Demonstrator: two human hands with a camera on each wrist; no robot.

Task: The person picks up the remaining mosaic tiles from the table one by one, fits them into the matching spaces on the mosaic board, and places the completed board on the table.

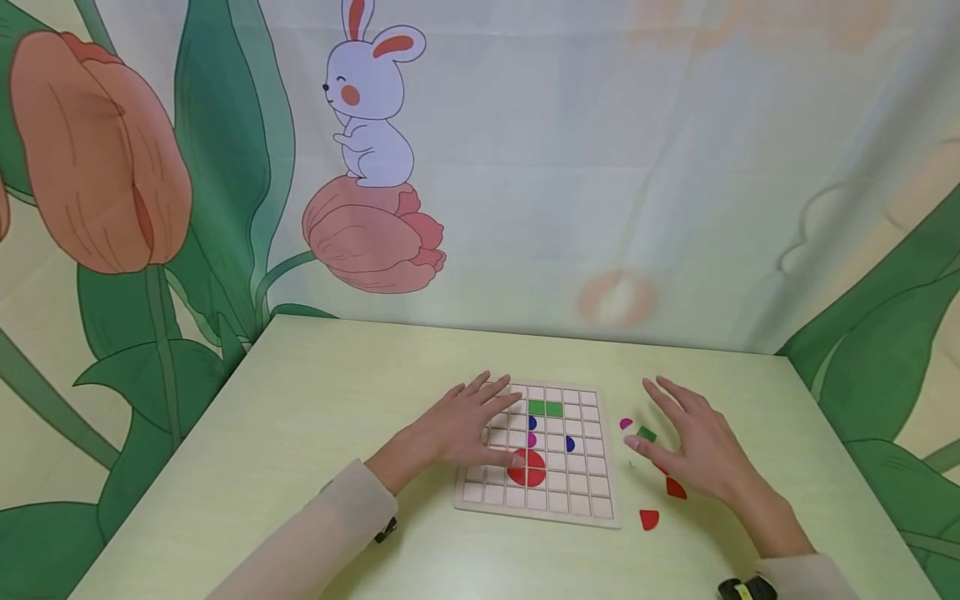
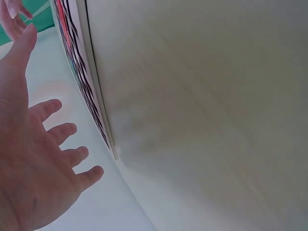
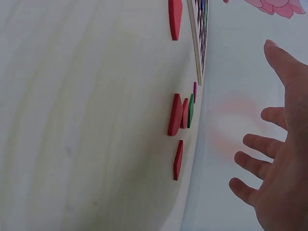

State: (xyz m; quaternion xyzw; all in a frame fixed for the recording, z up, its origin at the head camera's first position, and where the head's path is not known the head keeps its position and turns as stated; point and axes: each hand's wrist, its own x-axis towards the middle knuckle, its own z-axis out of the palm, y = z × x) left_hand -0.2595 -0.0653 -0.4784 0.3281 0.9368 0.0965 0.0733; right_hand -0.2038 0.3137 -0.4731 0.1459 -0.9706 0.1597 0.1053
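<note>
A pale square board (image 1: 611,518) with a grid of cells lies on the table. My left hand (image 1: 471,425) hovers over its left side, fingers spread, thumb overlapping a red circle (image 1: 536,476) made of quarter pieces. Two green squares (image 1: 546,408), blue half-circles (image 1: 570,444) and a magenta piece (image 1: 532,440) sit in other cells. To the right of the board, my right hand (image 1: 701,446) is held above loose pieces, fingers apart and holding nothing. Beneath and beside it lie a green piece (image 1: 647,433), a magenta piece (image 1: 626,424) and several red pieces (image 3: 175,115), partly hidden by the hand in the head view.
The light wooden table (image 1: 360,358) ends at a printed curtain (image 1: 525,167) with a rabbit and tulips. One red quarter piece (image 1: 649,520) lies nearer the front, just off the board's right corner. Dark bands (image 1: 748,588) circle the wrists.
</note>
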